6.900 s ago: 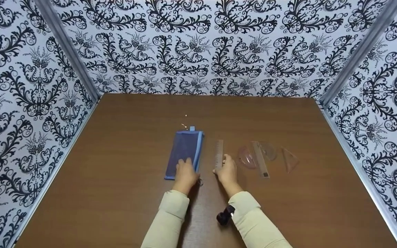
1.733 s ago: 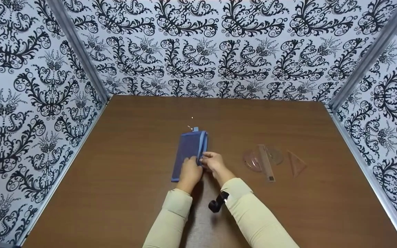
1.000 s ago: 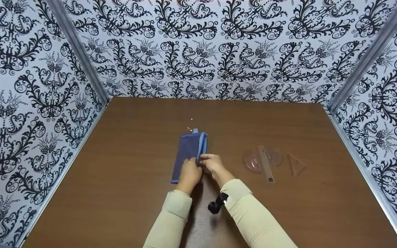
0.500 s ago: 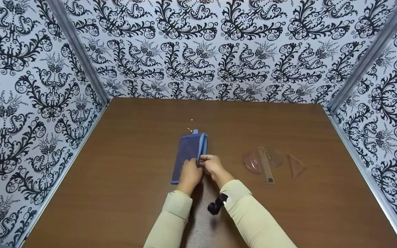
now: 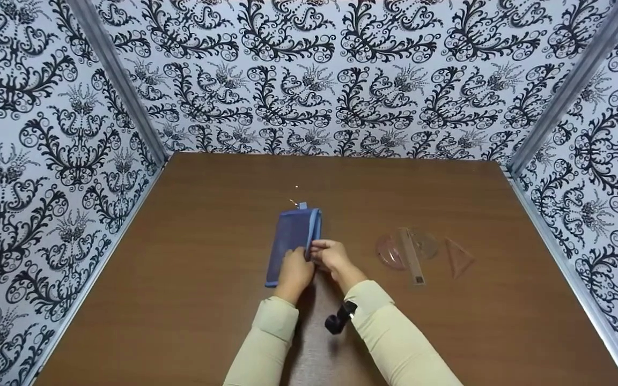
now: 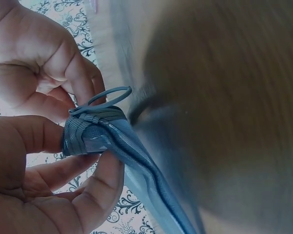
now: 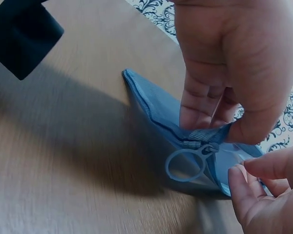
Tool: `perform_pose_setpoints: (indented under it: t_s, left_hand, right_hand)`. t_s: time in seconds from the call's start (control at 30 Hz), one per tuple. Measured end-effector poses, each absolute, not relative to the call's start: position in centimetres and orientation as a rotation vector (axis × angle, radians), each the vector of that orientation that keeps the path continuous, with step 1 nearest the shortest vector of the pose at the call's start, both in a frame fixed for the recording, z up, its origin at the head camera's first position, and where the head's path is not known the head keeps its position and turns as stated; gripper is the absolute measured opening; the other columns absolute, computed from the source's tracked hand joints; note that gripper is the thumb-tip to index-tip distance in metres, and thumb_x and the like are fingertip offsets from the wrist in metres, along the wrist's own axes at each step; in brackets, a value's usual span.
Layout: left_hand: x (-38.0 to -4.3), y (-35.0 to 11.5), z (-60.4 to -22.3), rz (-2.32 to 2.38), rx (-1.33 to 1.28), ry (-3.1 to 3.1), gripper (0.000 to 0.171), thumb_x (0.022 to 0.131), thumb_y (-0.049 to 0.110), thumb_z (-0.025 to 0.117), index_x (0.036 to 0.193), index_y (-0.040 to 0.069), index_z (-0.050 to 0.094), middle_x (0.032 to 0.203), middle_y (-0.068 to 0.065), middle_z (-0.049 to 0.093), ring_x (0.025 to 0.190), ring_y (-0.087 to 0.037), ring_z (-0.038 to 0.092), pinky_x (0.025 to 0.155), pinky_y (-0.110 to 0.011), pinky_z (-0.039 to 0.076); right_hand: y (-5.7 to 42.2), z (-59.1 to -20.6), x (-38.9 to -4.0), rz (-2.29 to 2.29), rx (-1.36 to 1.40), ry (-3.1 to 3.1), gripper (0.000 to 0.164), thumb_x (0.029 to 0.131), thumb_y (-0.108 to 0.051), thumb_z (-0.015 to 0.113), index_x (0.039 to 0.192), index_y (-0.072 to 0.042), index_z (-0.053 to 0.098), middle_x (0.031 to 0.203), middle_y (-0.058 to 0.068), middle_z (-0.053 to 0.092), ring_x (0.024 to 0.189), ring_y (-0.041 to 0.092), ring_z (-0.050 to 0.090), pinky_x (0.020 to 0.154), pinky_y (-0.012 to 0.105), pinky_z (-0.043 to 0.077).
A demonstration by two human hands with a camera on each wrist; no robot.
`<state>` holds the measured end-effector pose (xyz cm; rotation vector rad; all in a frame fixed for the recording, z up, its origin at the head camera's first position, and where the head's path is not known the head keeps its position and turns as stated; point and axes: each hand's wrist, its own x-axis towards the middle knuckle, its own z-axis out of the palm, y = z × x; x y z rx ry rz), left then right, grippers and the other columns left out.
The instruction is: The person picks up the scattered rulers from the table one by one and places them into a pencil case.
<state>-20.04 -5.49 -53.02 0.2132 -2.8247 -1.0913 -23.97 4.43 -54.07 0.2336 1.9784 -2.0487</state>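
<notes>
A blue mesh zip pouch [image 5: 293,230] lies on the table in the head view, its zipped long side facing right. My left hand [image 5: 295,271] grips the near end of that side with curled fingers. Just to its right, my right hand [image 5: 333,257] pinches the same edge. Both wrist views show fingers and thumbs of the two hands close together at the corner of the pouch [image 7: 156,100]. A ring-shaped zipper pull [image 6: 110,97] sticks out there. Whether the zip stands open along its length is hard to tell, and the pouch's contents are not clearly visible.
Right of the hands lie a pink protractor [image 5: 389,253], a clear ruler [image 5: 412,260], a clear protractor [image 5: 426,245] and a clear set square [image 5: 457,258]. A small blue tab [image 5: 302,205] is at the pouch's far end. Patterned walls [image 5: 309,80] border the brown table [image 5: 207,214].
Earliest, my right hand held a second ruler beside the pouch; that ruler is now out of sight and the hand is at the pouch's edge. Over the last second both hands barely move.
</notes>
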Motion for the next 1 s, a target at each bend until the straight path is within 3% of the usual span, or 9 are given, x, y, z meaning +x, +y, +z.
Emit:
perform_pose_setpoints:
  t_s: [0.17,0.63,1.0]
  left_hand:
    - [-19.9,-5.4,-53.1,-1.086,0.218,-2.821,0.030,0.081,0.005,0.066,0.109,-0.006,0.065,0.099,-0.026,0.060,0.093,-0.044,0.062,0.081,-0.051,0.051]
    - [-19.9,-5.4,-53.5,-1.151,0.214,-2.801,0.035,0.080,0.001,0.065,0.114,-0.008,0.064,0.103,-0.027,0.060,0.100,-0.044,0.060,0.088,-0.051,0.049]
    - [-20.0,-5.4,-53.3,-1.181,0.236,-2.820,0.036,0.081,0.001,0.064,0.116,-0.007,0.063,0.107,-0.026,0.060,0.102,-0.043,0.060,0.089,-0.050,0.049]
  right_hand:
    - [4.9,-54.0,-24.2,-2.020,0.291,2.001,0.041,0.084,0.014,0.050,0.122,0.007,0.062,0.099,0.010,0.070,0.079,0.014,0.064,0.078,0.033,0.054]
    - [6.3,-54.0,-24.3,-2.144,0.305,1.922,0.040,0.083,0.018,0.050,0.122,0.014,0.056,0.109,0.024,0.065,0.079,0.015,0.063,0.078,0.030,0.056]
    - [7.3,-53.2,-24.2,-2.167,0.245,1.955,0.042,0.083,0.016,0.052,0.125,0.015,0.053,0.107,0.023,0.065,0.083,0.016,0.064,0.089,0.041,0.053]
